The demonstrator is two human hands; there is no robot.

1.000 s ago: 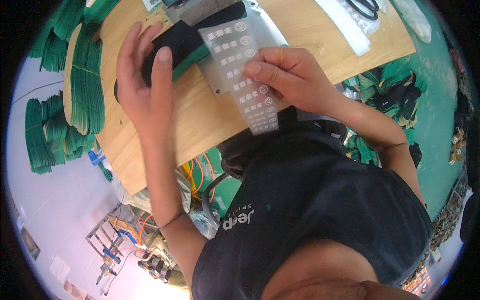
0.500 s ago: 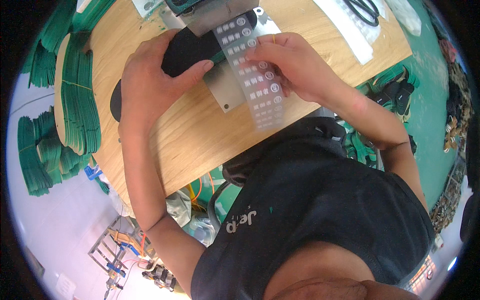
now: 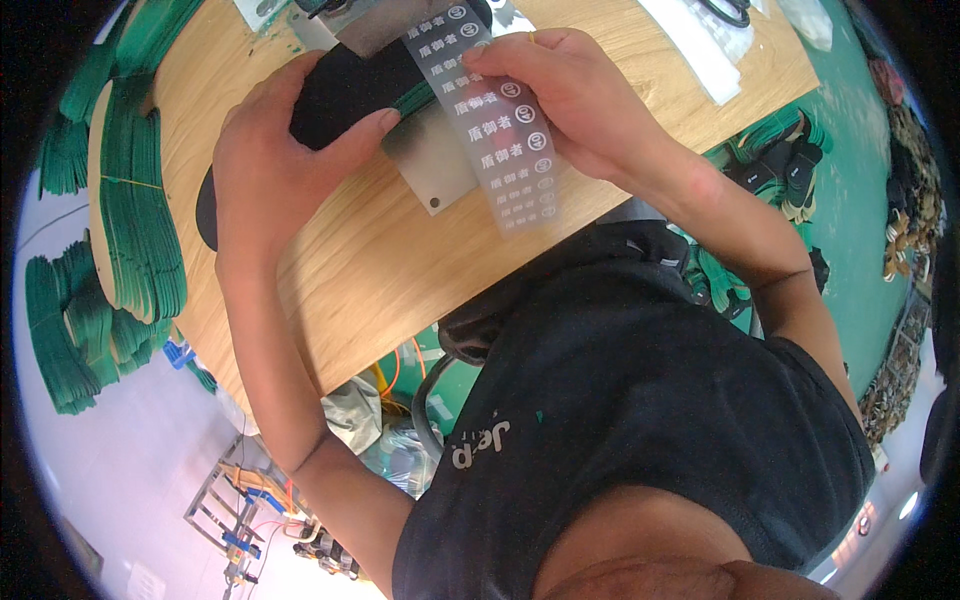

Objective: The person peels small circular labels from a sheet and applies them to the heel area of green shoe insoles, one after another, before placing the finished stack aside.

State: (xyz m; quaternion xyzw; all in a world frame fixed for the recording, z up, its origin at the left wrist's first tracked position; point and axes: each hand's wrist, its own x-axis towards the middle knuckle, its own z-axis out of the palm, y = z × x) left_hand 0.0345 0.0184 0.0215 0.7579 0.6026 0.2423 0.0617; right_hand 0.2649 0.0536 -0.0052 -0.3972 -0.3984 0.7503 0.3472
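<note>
My left hand [image 3: 275,150] is wrapped round a black, insole-shaped piece [image 3: 345,100] with a green edge, which looks like a stack of insoles. Its thumb presses the near edge. A translucent strip [image 3: 500,150] with rows of white printed marks lies across the right part of the insoles and hangs toward me. My right hand [image 3: 585,105] pinches the strip along its right side, thumb and forefinger closed on it. Over the far end stands a metal press head [image 3: 365,25], partly cut off by the top edge. Beneath the insoles a metal plate [image 3: 432,175] sticks out.
Banded stacks of green insoles [image 3: 140,210] stand beyond the table's left edge. White sheets [image 3: 700,60] and a black cable [image 3: 725,10] lie at the far right of the wooden table [image 3: 340,290]. More green and black pieces [image 3: 780,170] sit past its right side.
The whole scene has shifted slightly up and left in view. My right hand stays on the strip, which shows less blur now. My left hand keeps its hold on the insoles.
</note>
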